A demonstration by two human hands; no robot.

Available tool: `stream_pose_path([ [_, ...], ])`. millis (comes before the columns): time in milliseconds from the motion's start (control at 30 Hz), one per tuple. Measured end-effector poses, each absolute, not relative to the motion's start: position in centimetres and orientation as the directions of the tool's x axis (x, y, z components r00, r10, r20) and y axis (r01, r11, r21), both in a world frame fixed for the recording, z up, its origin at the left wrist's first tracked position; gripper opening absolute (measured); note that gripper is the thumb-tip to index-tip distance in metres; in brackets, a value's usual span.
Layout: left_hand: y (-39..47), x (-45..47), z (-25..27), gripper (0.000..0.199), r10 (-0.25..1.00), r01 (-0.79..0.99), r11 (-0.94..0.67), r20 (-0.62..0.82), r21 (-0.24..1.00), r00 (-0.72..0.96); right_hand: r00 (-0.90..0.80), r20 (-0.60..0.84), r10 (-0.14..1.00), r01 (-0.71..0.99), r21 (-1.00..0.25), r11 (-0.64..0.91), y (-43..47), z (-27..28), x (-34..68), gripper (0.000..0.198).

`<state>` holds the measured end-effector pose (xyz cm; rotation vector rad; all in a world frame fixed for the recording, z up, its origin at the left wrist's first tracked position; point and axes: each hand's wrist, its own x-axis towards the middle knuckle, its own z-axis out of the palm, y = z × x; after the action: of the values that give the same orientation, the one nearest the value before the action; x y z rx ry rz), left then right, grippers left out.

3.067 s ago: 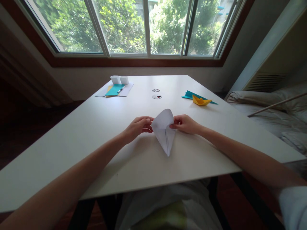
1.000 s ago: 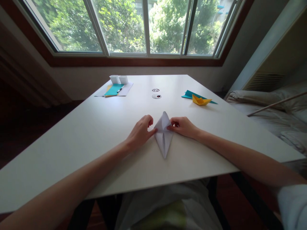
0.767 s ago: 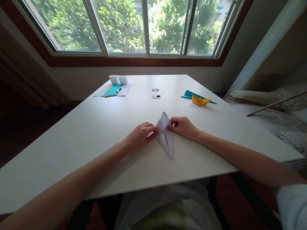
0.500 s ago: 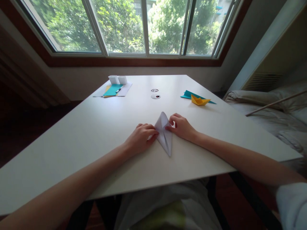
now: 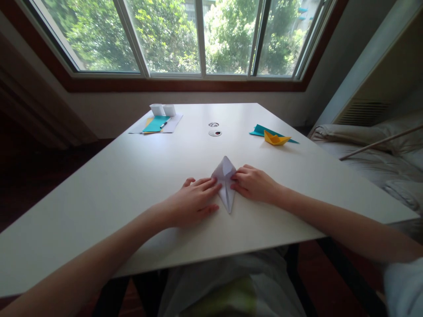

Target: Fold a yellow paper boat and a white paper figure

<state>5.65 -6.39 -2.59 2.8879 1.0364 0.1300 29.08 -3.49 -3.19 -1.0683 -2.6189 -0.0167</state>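
Note:
A folded sheet of white paper lies on the white table in front of me, shaped like a narrow diamond with one point toward me and a crease down its middle. My left hand rests beside it with fingers spread, the fingertips lying on its left edge. From the other side my right hand pinches the paper's right edge between thumb and fingers. Part of each edge is hidden under the fingertips.
On the right of the table sit a yellow paper boat and a teal folded paper plane. At the far left are teal paper, a pen and two white boxes. Two round discs lie mid-table.
My left hand has gone from pinching the paper's left edge to lying flatter with fingers spread. The right hand has shifted slightly down along the edge, and the paper has turned a little more upright.

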Motion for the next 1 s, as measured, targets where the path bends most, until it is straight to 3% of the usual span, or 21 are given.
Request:
stream_pose_path([
  [133, -6.2, 5.0, -2.7, 0.057, 0.603, 0.612, -0.778, -0.105, 0.142, 0.791, -0.69, 0.273, 0.671, 0.675, -0.094, 0.732, -3.7, -2.9, 29.2, 0.027],
  [300, -6.4, 4.9, -1.8, 0.061, 0.574, 0.598, -0.779, -0.17, 0.187, 0.801, -0.704, 0.271, 0.657, 0.664, -0.077, 0.744, -3.8, -2.8, 29.3, 0.028],
  [667, -7.1, 5.2, -1.3, 0.063, 0.544, 0.581, -0.787, -0.209, 0.207, 0.812, -0.696, 0.271, 0.665, 0.675, -0.065, 0.734, -3.6, -2.9, 29.2, 0.03],
  [1000, -7.8, 5.5, -0.2, 0.059, 0.439, 0.48, -0.816, -0.194, 0.322, 0.877, -0.701, 0.262, 0.663, 0.676, -0.052, 0.735, -3.8, -2.6, 29.2, 0.028],
])
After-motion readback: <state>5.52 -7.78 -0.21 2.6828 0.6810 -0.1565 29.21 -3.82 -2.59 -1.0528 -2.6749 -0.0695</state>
